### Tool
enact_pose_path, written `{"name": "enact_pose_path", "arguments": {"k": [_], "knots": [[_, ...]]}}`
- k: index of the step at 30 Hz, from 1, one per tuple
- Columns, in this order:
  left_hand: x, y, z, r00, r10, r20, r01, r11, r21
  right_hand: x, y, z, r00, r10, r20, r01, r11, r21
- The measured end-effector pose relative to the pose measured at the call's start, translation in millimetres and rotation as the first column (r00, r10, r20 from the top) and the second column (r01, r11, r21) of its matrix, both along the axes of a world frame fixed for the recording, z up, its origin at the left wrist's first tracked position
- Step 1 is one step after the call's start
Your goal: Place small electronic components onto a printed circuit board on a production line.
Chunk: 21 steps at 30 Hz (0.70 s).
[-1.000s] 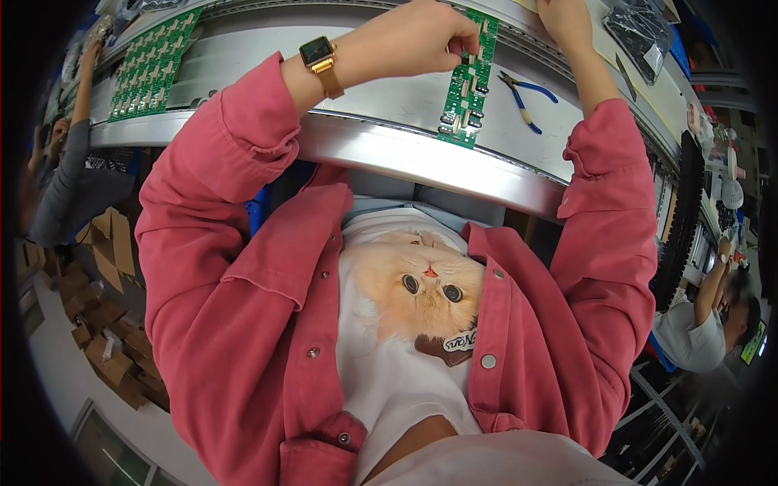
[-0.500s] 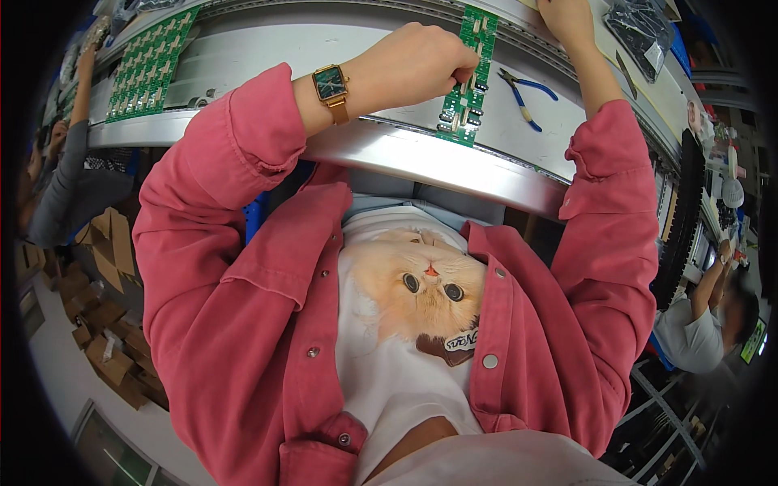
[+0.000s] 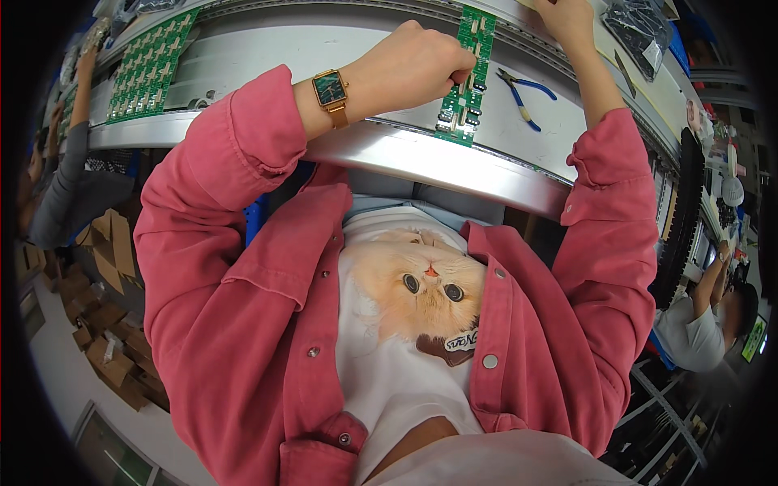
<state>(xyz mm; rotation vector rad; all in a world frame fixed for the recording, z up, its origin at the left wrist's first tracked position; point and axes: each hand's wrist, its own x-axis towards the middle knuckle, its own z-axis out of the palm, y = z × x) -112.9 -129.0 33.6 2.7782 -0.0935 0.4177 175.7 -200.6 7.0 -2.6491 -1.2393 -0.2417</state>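
Note:
A narrow green circuit board (image 3: 478,40) lies across the metal rail at the bench front, with small black and pale parts along its near half. My left hand (image 3: 421,65), a gold watch on its wrist, is at the board's left edge with its fingers curled closed. Whatever the fingertips grip is hidden behind the hand. My right hand (image 3: 570,23) reaches to the far side of the bench, and the picture's top edge cuts off its fingertips. Between my arms, right of the board, lie blue-handled pliers (image 3: 525,95) with spread handles.
A larger panel of green boards (image 3: 150,69) rests over the rail at left. At the far right are a black plastic bag (image 3: 640,36) and a thin pointed metal tool (image 3: 625,73). The shiny rail edge (image 3: 438,166) runs before me. Other people work at both sides.
My right hand has drawn slightly nearer to me, and its sleeve has shifted with it. My left hand has barely moved and stays at the circuit board.

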Motion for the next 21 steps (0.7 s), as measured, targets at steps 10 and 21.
{"name": "enact_pose_path", "arguments": {"k": [10, 21], "knots": [[0.1, 3.3, 3.6, 0.999, -0.035, -0.015, 0.036, 0.998, 0.046, -14.4, -6.9, -11.8, 0.610, 0.408, -0.679, -0.025, 0.866, 0.499], [99.5, 143.5, -15.5, 0.926, 0.274, 0.258, -0.289, 0.957, 0.021, -114.2, -49.0, 46.1, 0.253, 0.581, -0.774, -0.071, 0.809, 0.584]]}}
